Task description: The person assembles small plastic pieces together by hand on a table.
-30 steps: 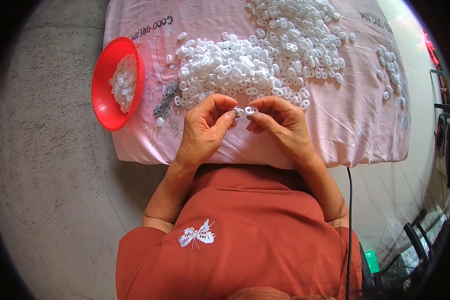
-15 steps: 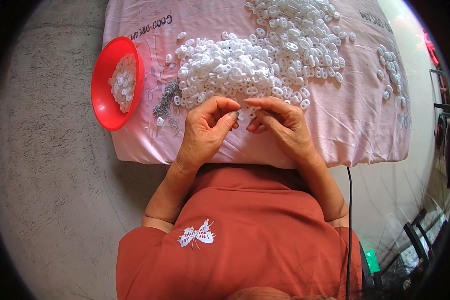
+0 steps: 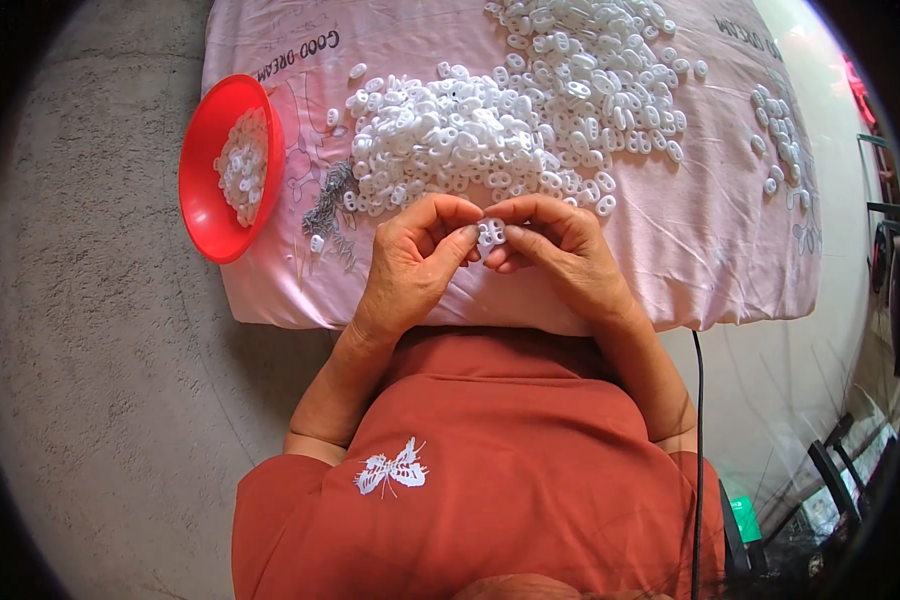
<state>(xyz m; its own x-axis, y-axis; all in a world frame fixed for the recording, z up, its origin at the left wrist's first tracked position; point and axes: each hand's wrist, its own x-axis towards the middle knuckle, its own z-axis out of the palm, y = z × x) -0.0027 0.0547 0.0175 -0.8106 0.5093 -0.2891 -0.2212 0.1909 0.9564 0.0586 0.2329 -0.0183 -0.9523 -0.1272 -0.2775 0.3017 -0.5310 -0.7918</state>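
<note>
My left hand (image 3: 417, 255) and my right hand (image 3: 562, 245) meet over the near part of the cloth. Pinched between their fingertips is a small white two-holed plastic piece (image 3: 491, 233); the fingers partly cover it, and I cannot tell whether it is one piece or two together. Just beyond my hands lies a big heap of white two-holed plastic pieces (image 3: 450, 135). To the left of my left hand is a little pile of thin grey metal bits (image 3: 327, 205), perhaps springs, with a lone white piece (image 3: 317, 243) beside it.
A red bowl (image 3: 198, 205) of small whitish parts stands tilted at the table's left edge. A second white heap (image 3: 600, 70) spreads at the far side, and a loose group (image 3: 785, 140) lies far right. Pink printed cloth (image 3: 700, 260) covers the table. A black cable (image 3: 699, 430) hangs at its near edge.
My right hand has moved slightly left, so its fingertips now join those of my left hand. The white plastic piece between them has come into clear view.
</note>
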